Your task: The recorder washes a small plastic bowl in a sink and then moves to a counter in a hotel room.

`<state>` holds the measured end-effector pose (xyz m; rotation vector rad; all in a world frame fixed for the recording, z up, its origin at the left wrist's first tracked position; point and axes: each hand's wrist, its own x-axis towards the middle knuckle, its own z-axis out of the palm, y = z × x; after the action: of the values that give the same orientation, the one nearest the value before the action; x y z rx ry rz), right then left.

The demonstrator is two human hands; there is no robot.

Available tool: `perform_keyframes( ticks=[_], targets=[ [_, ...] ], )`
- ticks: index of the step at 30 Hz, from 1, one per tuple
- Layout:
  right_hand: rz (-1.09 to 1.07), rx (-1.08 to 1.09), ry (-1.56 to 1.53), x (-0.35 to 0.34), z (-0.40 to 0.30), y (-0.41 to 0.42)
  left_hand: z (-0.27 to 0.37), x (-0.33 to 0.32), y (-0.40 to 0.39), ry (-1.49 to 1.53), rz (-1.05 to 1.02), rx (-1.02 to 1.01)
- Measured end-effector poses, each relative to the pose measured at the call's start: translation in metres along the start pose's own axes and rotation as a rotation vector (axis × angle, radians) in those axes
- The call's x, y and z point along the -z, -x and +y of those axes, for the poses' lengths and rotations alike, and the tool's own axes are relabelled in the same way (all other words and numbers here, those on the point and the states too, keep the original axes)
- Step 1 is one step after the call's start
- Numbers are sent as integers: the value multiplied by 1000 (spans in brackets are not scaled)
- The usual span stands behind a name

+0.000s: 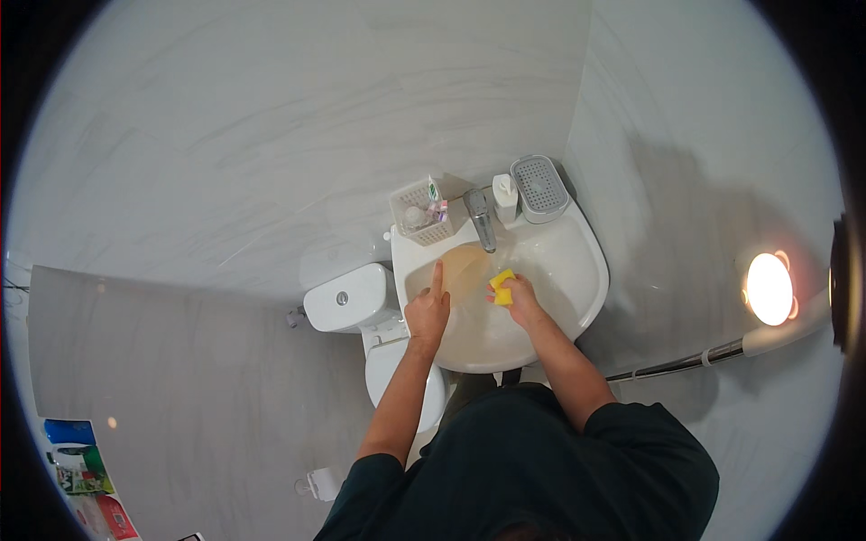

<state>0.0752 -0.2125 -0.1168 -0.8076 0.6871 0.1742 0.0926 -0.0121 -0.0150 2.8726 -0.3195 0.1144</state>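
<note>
My left hand (427, 312) is at the left side of the white washbasin (555, 318), its index finger stretched along a translucent peach-coloured plastic container (468, 267). The other fingers are curled at the container's near side, partly hiding their grip. The container lies tilted inside the basin, below the chrome faucet (480, 220). In my right hand (522, 301) is a yellow sponge (502, 287), held over the basin just right of the container. A thin stream of water seems to fall near the faucet's spout.
A white perforated basket (433, 235) holding toothpaste and other toiletries, a white pump bottle (505, 199) and a grey-lidded box (540, 186) line the basin's back ledge. Left of the basin stands a white toilet (348, 297). A metal rail (676, 364) runs at the right.
</note>
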Motion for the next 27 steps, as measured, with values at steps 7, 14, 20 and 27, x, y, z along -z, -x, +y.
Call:
perform_keyframes(
  ticks=[7,14,20,27],
  targets=[
    [-170,-100,-121,15,-1,-48,-14,20,5,-110,211,-301],
    [-151,-57,-98,-16,19,-79,-16,52,14,-163,365,-523],
    [128,296,359,-14,33,-96,-13,67,20,-133,443,-546],
    [143,-53,215,13,-1,-67,-9,57,41,56,451,-207]
  ],
)
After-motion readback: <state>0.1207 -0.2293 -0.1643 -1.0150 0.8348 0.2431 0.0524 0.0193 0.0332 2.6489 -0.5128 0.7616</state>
